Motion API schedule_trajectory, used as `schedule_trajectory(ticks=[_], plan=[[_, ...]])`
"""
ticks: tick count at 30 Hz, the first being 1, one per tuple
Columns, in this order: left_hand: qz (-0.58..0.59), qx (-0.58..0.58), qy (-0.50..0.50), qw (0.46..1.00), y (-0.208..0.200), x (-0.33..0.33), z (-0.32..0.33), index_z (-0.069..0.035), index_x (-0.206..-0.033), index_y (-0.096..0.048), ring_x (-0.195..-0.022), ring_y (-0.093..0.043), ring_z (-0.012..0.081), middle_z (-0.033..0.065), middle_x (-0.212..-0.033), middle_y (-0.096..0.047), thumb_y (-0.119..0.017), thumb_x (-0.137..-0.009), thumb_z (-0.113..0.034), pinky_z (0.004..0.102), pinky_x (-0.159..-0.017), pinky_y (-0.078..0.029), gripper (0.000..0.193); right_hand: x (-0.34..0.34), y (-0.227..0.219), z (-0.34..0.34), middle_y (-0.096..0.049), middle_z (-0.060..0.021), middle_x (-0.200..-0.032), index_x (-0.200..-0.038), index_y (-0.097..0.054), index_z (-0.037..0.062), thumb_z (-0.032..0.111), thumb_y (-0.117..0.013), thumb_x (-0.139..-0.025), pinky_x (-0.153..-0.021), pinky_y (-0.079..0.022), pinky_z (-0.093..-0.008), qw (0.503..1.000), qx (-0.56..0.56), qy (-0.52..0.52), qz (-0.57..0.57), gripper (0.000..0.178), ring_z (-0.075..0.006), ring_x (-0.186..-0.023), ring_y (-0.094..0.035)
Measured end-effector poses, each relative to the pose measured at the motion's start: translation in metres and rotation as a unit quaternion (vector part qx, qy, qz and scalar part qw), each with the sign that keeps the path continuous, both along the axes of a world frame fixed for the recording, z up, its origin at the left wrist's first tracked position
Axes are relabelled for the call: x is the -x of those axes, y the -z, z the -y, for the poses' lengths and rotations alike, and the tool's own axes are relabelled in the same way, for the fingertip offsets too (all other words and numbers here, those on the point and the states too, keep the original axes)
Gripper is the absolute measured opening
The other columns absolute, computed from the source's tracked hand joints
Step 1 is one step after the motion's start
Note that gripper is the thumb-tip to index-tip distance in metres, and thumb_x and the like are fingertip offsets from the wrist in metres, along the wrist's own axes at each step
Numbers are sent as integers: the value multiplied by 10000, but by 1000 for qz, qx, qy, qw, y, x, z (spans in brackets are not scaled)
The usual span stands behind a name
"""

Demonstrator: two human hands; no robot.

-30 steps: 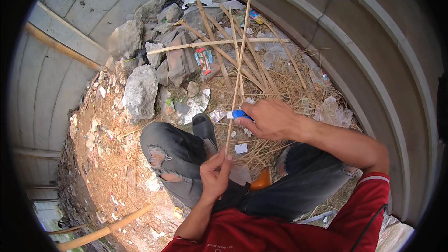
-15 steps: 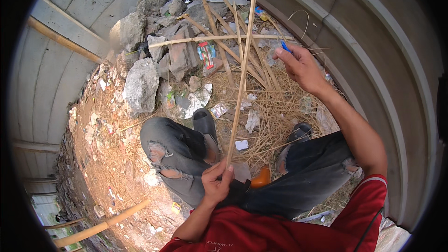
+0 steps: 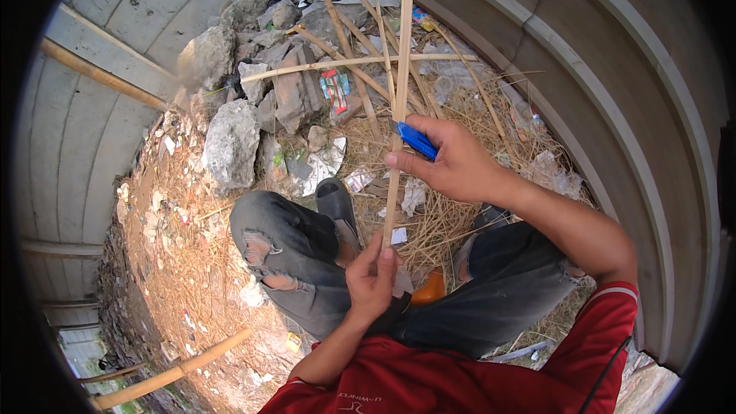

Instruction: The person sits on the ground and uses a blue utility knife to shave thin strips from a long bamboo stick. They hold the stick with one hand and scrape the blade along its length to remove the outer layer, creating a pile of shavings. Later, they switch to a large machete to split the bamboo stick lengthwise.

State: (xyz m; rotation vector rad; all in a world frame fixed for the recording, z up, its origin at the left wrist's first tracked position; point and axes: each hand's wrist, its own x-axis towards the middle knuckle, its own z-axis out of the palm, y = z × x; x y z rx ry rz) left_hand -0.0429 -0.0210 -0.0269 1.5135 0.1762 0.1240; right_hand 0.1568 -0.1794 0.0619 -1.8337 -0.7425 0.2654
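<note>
A long, pale bamboo strip [image 3: 403, 46] stretches away from me, up past the top of the view. Near my lap, my left hand [image 3: 369, 285] pinches its lower end between thumb and fingers. My right hand [image 3: 460, 159] is closed on a blue utility knife [image 3: 417, 141], whose front end lies against the strip's right edge. The right thumb tip meets the strip just below the knife. Whether the blade cuts into the bamboo is too small to tell. An orange object [image 3: 428, 289] of unclear kind sits between my legs, partly hidden.
Several bamboo sticks [image 3: 337, 27] lie crossed ahead, beside grey rocks [image 3: 231, 142] and litter. Thin bamboo shavings [image 3: 437, 222] cover the ground around my feet. A corrugated metal wall [image 3: 613, 107] curves close on the right. A bamboo pole [image 3: 172, 372] lies at lower left.
My right hand has come nearer and leftward with the knife, from apart on the right to touching the strip. The left hand and strip have shifted slightly, the strip standing more upright.
</note>
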Motion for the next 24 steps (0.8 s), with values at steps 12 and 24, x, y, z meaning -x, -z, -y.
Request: schedule_trajectory(ticks=[12,24], plan=[[-29,118,7,993,-22,-14,-12,18,-1287,-581,-489,-357,22,-27,-702,-466,-468,-1095,-230,189,-439,-268,334,60,4,-7,-655,-236,-666,-996,-630,12,462,-548,-994,-611,-545,-545,944,272,-143,120,457,-453,-651,-674],[-107,168,71,977,-28,39,-13,40,-1425,-515,-488,-329,19,-60,-607,-407,-455,-1094,-176,207,-456,-262,400,-77,-4,34,-628,-286,-707,-873,-677,-21,411,-485,-1048,-634,-491,-537,952,202,149,174,504,-476,-655,-627]])
